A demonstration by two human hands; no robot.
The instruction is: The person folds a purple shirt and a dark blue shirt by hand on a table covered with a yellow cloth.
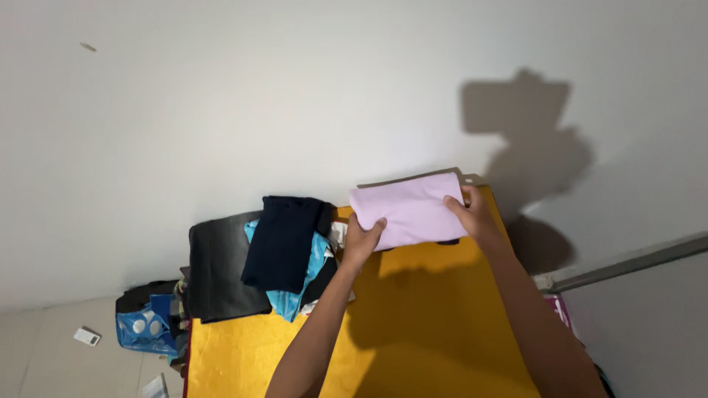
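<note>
**Folded lilac cloth held in both your hands at the desk's far end**

The yellow desk (413, 339) fills the lower middle of your view and serves as the landmark here; a white wall (221, 110) rises just behind its far edge. On the desk's far left corner lies a dark grey garment (214, 273), and just right of it a navy folded garment (284, 239) rests on top of a light blue cloth (306, 284). At the desk's far right end you hold a folded lilac cloth (409, 210) just above the surface. Your left hand (361, 239) is closed on the cloth's near left corner, thumb on top. Your right hand (472, 214) grips its right edge, fingers curled over it. Off the desk's left side, on the floor, sits a blue patterned bag (144, 328).
</note>
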